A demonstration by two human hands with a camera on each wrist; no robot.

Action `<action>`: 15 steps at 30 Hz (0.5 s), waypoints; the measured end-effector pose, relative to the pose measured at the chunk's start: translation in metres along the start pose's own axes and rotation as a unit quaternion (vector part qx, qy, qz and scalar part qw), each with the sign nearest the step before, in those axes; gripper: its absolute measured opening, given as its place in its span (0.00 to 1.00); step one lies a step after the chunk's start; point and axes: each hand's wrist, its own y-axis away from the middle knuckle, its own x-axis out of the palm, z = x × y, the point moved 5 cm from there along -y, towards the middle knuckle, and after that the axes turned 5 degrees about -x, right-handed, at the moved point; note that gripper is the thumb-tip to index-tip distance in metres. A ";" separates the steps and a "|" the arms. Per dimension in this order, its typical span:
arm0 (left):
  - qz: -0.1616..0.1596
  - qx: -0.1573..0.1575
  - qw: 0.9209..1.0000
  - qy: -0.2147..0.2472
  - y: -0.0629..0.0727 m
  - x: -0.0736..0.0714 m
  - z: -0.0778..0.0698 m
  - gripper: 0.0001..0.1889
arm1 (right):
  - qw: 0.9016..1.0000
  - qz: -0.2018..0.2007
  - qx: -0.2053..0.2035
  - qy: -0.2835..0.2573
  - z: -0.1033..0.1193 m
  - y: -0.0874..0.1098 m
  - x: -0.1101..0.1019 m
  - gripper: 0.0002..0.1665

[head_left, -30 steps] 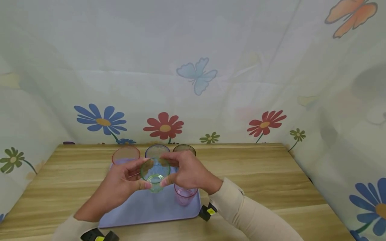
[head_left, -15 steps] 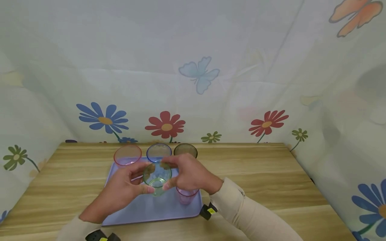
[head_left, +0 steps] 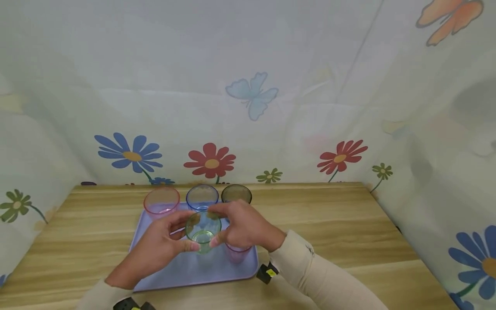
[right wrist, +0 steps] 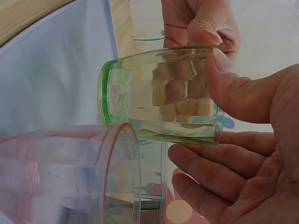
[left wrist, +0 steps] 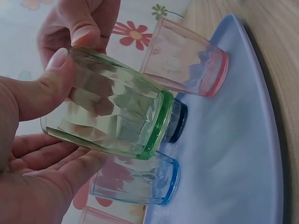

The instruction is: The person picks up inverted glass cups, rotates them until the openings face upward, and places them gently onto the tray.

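Note:
A faceted green tumbler (head_left: 203, 236) is held upright between both hands, a little above the lilac tray (head_left: 193, 272). My left hand (head_left: 162, 237) grips its left side, thumb in front and fingers behind. From the right, my right hand (head_left: 246, 226) grips it the same way, with the two thumbs close together near the rim. In the left wrist view the green tumbler (left wrist: 117, 105) shows its thick green base, with tray surface beyond. A pink tumbler (head_left: 236, 255) stands on the tray below my right hand, partly covered by it.
Along the tray's back stand a red-rimmed tumbler (head_left: 162, 202) at left, a blue tumbler (head_left: 202, 197) in the middle and a dark tumbler (head_left: 236, 193) at right. The tray lies on a wooden table (head_left: 329, 224). Flower-printed cloth (head_left: 294, 137) hangs behind.
Both hands have lowered the green tumbler slightly and brought it a little nearer to me. Their grip looks the same. The other tumblers have stayed in place.

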 end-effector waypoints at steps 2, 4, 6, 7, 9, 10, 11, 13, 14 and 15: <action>0.002 0.002 1.000 0.003 0.000 0.001 0.000 0.38 | 1.000 -0.002 0.001 0.004 -0.001 0.000 0.000 0.43; 0.004 0.002 1.000 0.008 0.000 0.002 0.001 0.38 | 1.000 -0.003 0.000 0.008 -0.002 0.001 0.001 0.43; 0.009 0.002 1.000 0.011 0.000 0.004 0.002 0.39 | 1.000 -0.003 -0.002 0.010 -0.003 0.001 0.001 0.43; 0.012 0.000 1.000 0.012 -0.001 0.004 0.002 0.39 | 1.000 -0.003 -0.004 0.012 -0.003 0.001 0.001 0.43; 0.015 -0.001 1.000 0.017 -0.001 0.004 0.003 0.40 | 1.000 -0.004 -0.007 0.014 -0.003 0.001 0.001 0.43; 0.017 -0.001 1.000 0.018 -0.001 0.005 0.003 0.40 | 1.000 -0.004 -0.008 0.016 -0.003 0.002 0.001 0.43; 0.018 -0.001 1.000 0.020 -0.001 0.005 0.003 0.39 | 1.000 -0.004 -0.010 0.017 -0.003 0.001 0.001 0.43; 0.019 -0.001 1.000 0.022 -0.001 0.005 0.003 0.39 | 1.000 -0.003 -0.011 0.020 -0.003 0.001 0.001 0.43; 0.019 0.000 1.000 0.022 -0.001 0.005 0.003 0.39 | 1.000 -0.002 -0.011 0.021 -0.002 0.001 0.001 0.43; 0.019 0.001 1.000 0.020 -0.001 0.005 0.003 0.39 | 1.000 -0.001 -0.010 0.022 -0.003 0.001 0.002 0.43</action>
